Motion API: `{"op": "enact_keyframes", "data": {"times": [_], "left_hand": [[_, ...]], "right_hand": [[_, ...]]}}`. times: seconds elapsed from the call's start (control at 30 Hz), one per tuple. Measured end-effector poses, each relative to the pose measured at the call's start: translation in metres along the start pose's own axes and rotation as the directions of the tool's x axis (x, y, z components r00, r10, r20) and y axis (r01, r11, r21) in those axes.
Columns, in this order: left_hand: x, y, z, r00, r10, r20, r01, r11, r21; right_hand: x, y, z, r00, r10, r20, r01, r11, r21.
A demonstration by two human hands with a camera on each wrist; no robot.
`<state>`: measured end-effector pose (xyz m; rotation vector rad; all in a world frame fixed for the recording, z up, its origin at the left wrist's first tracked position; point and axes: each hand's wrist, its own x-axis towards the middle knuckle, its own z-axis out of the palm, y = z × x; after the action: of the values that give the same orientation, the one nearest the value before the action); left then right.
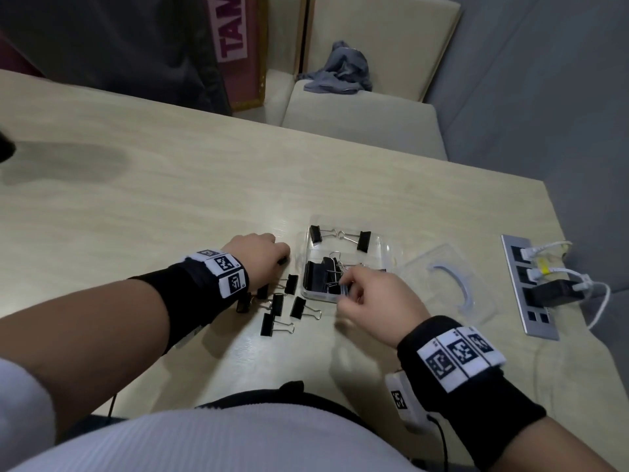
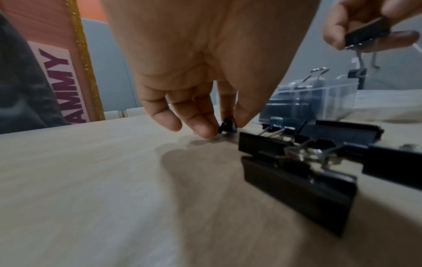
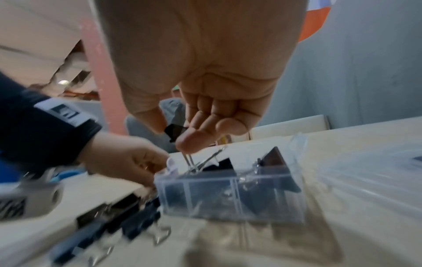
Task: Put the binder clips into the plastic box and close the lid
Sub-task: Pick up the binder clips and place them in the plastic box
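My right hand (image 1: 374, 294) pinches a clip (image 3: 174, 131) above the box (image 1: 384, 248). My left hand (image 1: 258, 255) pinches a small clip (image 2: 227, 125) on the table (image 1: 170, 185). Loose clips (image 1: 277, 310) lie between them.

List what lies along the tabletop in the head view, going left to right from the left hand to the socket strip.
left hand → loose binder clips on the table → clear plastic box holding clips, with the right hand pinching a clip at its near edge → open clear lid → socket strip with plugged cables
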<state>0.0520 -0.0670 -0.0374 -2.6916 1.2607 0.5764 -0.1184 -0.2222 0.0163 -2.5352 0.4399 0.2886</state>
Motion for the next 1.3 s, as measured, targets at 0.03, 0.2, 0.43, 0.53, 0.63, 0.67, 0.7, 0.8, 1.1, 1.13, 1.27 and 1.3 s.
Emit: {"op": "enact_keyframes", "data": {"times": [0.03, 0.2, 0.43, 0.53, 0.63, 0.67, 0.7, 0.8, 1.1, 1.13, 1.27, 1.3], "left_hand": [[0.001, -0.002, -0.001, 1.000, -0.018, -0.009, 0.018, 0.999, -0.032], [0.007, -0.006, -0.018, 0.983, -0.065, -0.173, 0.033, 0.982, -0.184], [0.013, 0.021, -0.042, 0.948, 0.123, -0.295, -0.187, 0.962, -0.201], [0.012, 0.026, -0.044, 0.948, 0.132, -0.290, -0.193, 0.962, -0.195], [0.005, 0.021, -0.042, 0.959, 0.080, -0.272, -0.145, 0.963, -0.228], [0.003, 0.018, -0.040, 0.966, 0.070, -0.249, -0.127, 0.967, -0.220], [0.000, 0.013, -0.038, 0.975, 0.062, -0.212, -0.107, 0.972, -0.208], [-0.009, 0.001, -0.031, 0.999, 0.035, -0.018, -0.038, 0.991, -0.128], [-0.024, -0.003, -0.004, 0.974, 0.023, 0.225, -0.022, 1.000, -0.009], [-0.023, -0.001, -0.004, 0.976, 0.026, 0.216, -0.025, 1.000, -0.008], [-0.022, 0.003, -0.006, 0.978, 0.025, 0.207, -0.019, 0.999, -0.034], [-0.021, 0.002, -0.007, 0.979, 0.023, 0.202, -0.013, 0.999, -0.051]], "right_hand": [[0.004, 0.001, -0.005, 0.998, 0.032, -0.052, -0.028, 0.996, 0.083], [0.031, 0.012, -0.021, 0.943, 0.171, -0.285, -0.111, 0.970, 0.216], [0.040, 0.010, -0.022, 0.965, 0.181, -0.190, -0.163, 0.981, 0.108], [0.030, 0.000, -0.010, 0.995, 0.019, -0.100, -0.015, 0.999, 0.041], [0.015, -0.009, 0.009, 0.990, -0.130, 0.060, 0.133, 0.991, -0.035], [0.011, -0.012, 0.017, 0.982, -0.163, 0.096, 0.169, 0.984, -0.060], [0.008, -0.014, 0.025, 0.973, -0.188, 0.132, 0.200, 0.977, -0.080], [0.006, -0.013, 0.047, 0.929, -0.271, 0.252, 0.316, 0.935, -0.162], [0.001, -0.003, 0.075, 0.940, -0.290, 0.178, 0.336, 0.873, -0.354], [0.000, 0.000, 0.077, 0.943, -0.286, 0.171, 0.330, 0.872, -0.363], [-0.002, 0.009, 0.074, 0.948, -0.263, 0.181, 0.311, 0.891, -0.330], [-0.003, 0.009, 0.070, 0.947, -0.265, 0.183, 0.310, 0.903, -0.298]]}}
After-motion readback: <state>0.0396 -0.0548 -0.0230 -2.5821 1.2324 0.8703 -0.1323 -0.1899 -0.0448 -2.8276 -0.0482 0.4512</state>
